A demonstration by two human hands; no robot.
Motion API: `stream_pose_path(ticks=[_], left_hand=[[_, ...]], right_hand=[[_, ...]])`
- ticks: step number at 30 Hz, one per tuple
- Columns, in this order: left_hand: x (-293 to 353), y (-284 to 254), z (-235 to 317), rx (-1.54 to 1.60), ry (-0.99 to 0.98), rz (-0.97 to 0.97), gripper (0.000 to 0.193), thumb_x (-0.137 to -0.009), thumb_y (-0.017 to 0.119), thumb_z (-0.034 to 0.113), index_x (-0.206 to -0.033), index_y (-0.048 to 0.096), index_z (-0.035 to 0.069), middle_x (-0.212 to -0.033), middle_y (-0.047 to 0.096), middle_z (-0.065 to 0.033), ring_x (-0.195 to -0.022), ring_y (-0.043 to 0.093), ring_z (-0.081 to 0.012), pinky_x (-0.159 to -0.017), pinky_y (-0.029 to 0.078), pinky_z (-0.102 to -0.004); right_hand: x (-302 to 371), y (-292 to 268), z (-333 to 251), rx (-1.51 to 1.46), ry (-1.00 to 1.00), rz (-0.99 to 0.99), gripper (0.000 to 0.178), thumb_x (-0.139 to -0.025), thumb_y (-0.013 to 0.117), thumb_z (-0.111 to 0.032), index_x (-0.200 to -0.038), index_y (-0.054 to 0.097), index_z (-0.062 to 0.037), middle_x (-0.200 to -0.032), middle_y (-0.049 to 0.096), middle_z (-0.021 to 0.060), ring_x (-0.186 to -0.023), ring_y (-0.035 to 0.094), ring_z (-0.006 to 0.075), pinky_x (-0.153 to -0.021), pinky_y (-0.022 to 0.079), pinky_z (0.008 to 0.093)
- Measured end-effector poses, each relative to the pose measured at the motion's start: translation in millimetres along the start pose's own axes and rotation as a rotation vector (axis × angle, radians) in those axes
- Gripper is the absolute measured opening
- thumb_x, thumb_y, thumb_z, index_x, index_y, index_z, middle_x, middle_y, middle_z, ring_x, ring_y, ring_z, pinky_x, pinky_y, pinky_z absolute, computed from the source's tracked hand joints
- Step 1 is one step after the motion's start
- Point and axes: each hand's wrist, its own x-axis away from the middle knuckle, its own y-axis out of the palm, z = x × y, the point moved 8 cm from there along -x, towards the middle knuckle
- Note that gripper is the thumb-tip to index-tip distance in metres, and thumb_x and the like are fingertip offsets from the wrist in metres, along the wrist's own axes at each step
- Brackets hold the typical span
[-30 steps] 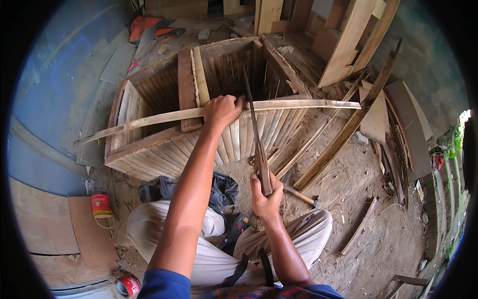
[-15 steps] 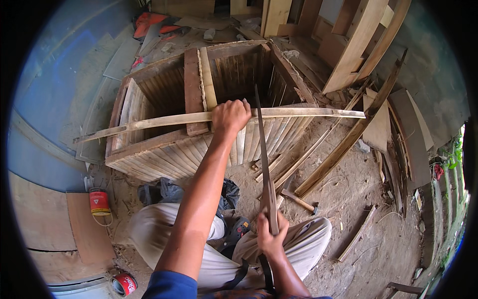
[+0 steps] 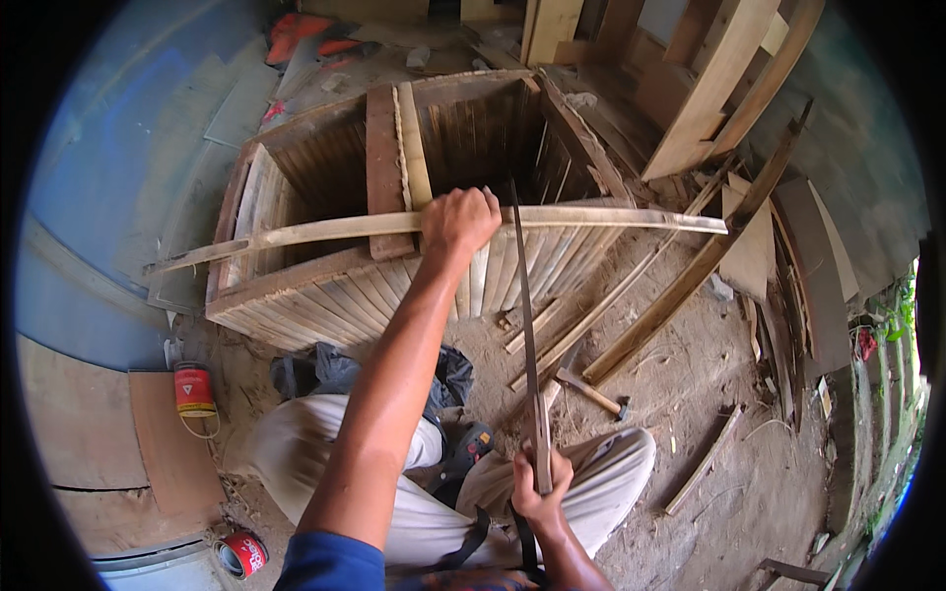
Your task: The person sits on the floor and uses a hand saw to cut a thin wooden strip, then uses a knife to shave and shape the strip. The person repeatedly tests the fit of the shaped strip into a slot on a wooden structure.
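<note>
A long pale bamboo strip (image 3: pixel 611 217) lies crosswise over the near rim of a slat-sided wooden box (image 3: pixel 296 310). My left hand (image 3: pixel 460 222) is closed over the strip near its middle, arm stretched out. Just right of those fingers, a handsaw (image 3: pixel 527 345) crosses the strip, its dark blade seen nearly edge-on with the tip beyond it over the box. Its teeth cannot be made out. Close to my lap, my right hand (image 3: pixel 542 483) is wrapped round the saw's wooden handle.
A hammer (image 3: pixel 591 394) lies on the dirt floor by my right knee, near loose wooden strips (image 3: pixel 645 340). Tall boards (image 3: pixel 705 89) lean at the back right. Red cans (image 3: pixel 194 390) stand and lie at left. Black plastic (image 3: pixel 325 374) sits before the box.
My right hand has drawn the saw back toward me, so less blade reaches past the strip. My left hand keeps its grip on the bamboo strip. The view has shifted slightly.
</note>
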Motion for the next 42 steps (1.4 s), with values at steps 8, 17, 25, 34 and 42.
stream_pose_path(ticks=[8, 17, 25, 34, 42], left_hand=[[2, -5, 5, 0.001, 0.025, 0.034, 0.048, -0.095, 0.045, 0.034, -0.069, 0.073, 0.005, -0.072, 0.068, -0.0220, -0.072, 0.070, -0.0381, -0.068, 0.057, -0.0470], [2, 3, 1, -0.005, 0.045, 0.095, 0.046, -0.094, 0.047, 0.032, -0.065, 0.072, 0.005, -0.069, 0.068, -0.0211, -0.066, 0.070, -0.0370, -0.062, 0.057, -0.0460], [4, 3, 4, -0.050, 0.047, 0.091, 0.050, -0.096, 0.045, 0.033, -0.063, 0.072, 0.007, -0.067, 0.067, -0.0201, -0.063, 0.070, -0.0371, -0.059, 0.056, -0.0459], [0, 3, 2, 0.004, 0.038, 0.063, 0.050, -0.096, 0.044, 0.032, -0.065, 0.072, 0.006, -0.068, 0.068, -0.0210, -0.066, 0.070, -0.0368, -0.062, 0.056, -0.0463], [1, 8, 3, -0.035, 0.025, 0.057, 0.051, -0.096, 0.044, 0.035, -0.065, 0.072, 0.007, -0.068, 0.068, -0.0198, -0.066, 0.070, -0.0359, -0.062, 0.057, -0.0459]], right_hand=[[-120, 37, 3, -0.111, 0.009, 0.027, 0.019, -0.091, 0.060, -0.014, -0.077, 0.058, -0.0009, -0.062, 0.051, -0.0037, -0.057, 0.046, 0.0046, -0.049, 0.036, 0.0243], [-26, 8, 1, -0.098, -0.002, -0.012, 0.010, -0.085, 0.060, -0.005, -0.079, 0.061, 0.0018, -0.061, 0.058, 0.0024, -0.056, 0.055, 0.0074, -0.051, 0.045, 0.0246], [-62, 17, 16, -0.118, 0.061, -0.015, 0.011, -0.087, 0.058, -0.007, -0.079, 0.058, 0.0006, -0.063, 0.051, -0.0029, -0.057, 0.047, 0.0048, -0.050, 0.038, 0.0237], [-99, 25, 15, -0.088, -0.063, -0.037, 0.016, -0.091, 0.056, -0.014, -0.080, 0.057, -0.0027, -0.061, 0.050, -0.0051, -0.050, 0.043, 0.0048, -0.045, 0.032, 0.0234], [-18, -11, 12, -0.164, 0.063, -0.040, 0.012, -0.087, 0.057, -0.008, -0.081, 0.058, 0.0023, -0.058, 0.054, -0.0010, -0.051, 0.051, 0.0055, -0.047, 0.041, 0.0225]])
